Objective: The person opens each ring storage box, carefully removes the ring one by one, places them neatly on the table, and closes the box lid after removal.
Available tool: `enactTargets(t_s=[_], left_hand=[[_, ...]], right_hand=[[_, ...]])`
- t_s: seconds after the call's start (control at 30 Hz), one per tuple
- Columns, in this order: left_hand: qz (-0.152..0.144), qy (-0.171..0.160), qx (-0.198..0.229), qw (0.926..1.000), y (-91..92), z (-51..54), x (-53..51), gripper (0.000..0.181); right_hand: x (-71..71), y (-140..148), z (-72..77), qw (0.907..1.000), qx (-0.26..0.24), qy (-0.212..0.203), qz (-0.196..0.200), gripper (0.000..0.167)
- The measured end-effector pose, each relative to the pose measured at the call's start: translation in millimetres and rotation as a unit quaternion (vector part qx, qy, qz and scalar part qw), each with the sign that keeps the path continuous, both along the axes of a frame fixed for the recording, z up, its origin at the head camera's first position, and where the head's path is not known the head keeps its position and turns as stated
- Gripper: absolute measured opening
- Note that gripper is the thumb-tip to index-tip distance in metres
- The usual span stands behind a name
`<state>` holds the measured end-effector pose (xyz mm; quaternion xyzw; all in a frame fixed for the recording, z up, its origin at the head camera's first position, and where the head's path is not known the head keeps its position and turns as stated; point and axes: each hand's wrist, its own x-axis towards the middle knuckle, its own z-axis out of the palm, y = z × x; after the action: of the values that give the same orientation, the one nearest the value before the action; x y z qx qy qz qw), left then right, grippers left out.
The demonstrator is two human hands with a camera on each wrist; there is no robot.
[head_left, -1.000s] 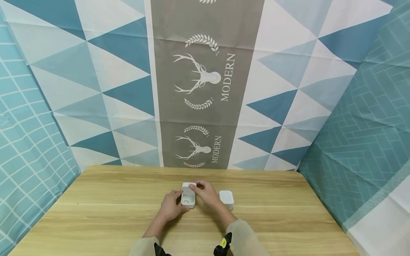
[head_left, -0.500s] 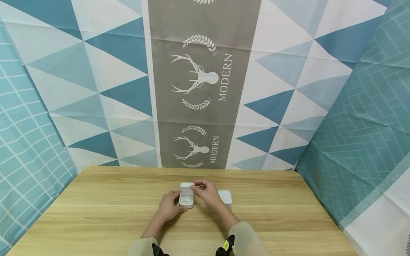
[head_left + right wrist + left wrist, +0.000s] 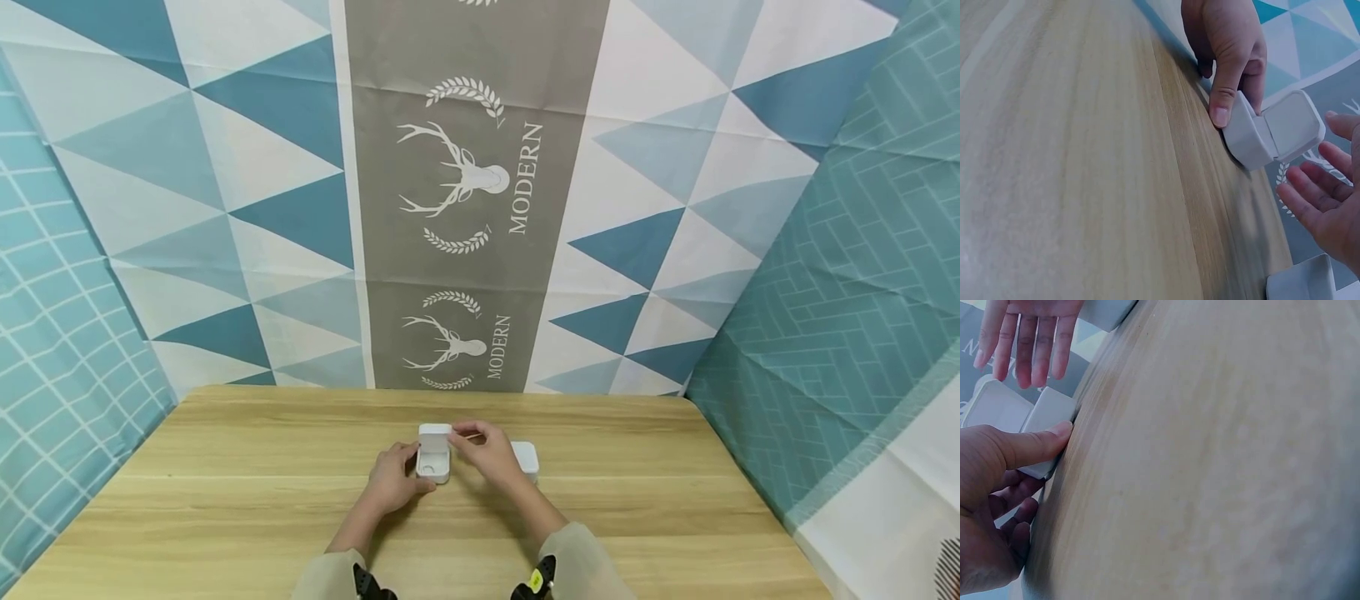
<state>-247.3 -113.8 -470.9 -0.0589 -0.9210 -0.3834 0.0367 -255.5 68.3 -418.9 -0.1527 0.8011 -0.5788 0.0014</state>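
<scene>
A small white jewelry box (image 3: pixel 432 463) stands on the wooden table with its hinged lid (image 3: pixel 435 442) raised. Inside the base a thin ring-shaped outline (image 3: pixel 429 469) shows, too small to make out well. My left hand (image 3: pixel 392 481) grips the base from the left, its thumb (image 3: pixel 1047 444) along the near side and its fingers round the far side. Close to the lid's right edge is my right hand (image 3: pixel 486 454); in the right wrist view its fingers (image 3: pixel 1310 187) are spread and hold nothing. Whether a fingertip touches the lid I cannot tell.
A second white box (image 3: pixel 527 457) stands on the table (image 3: pixel 637 500) just right of my right hand, partly hidden behind it. Patterned cloth (image 3: pixel 450 208) hangs beyond the table's back edge and along both sides.
The lid now stands more upright. My right thumb, which overlapped the lid's inside a second ago, has drawn off to its right edge. The left hand keeps its hold; the view has shifted slightly.
</scene>
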Motion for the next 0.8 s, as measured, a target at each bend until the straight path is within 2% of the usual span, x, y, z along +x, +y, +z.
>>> enactTargets(t_s=[0.23, 0.5, 0.8], left_hand=[[0.001, -0.001, -0.001, 1.0000, 0.3, -1.7, -1.0, 0.071], [0.001, 0.000, 0.004, 1.0000, 0.0, -2.3, -0.7, 0.071], [0.000, -0.003, 0.004, 1.0000, 0.3, -1.1, 0.0, 0.071]], right_hand=[[2.6, 0.1, 0.3, 0.9998, 0.015, 0.013, -0.001, 0.028], [-16.6, 2.7, -34.0, 0.9992, 0.036, 0.009, -0.016, 0.026], [-13.4, 1.7, -33.3, 0.9980, 0.059, 0.022, -0.011, 0.023]])
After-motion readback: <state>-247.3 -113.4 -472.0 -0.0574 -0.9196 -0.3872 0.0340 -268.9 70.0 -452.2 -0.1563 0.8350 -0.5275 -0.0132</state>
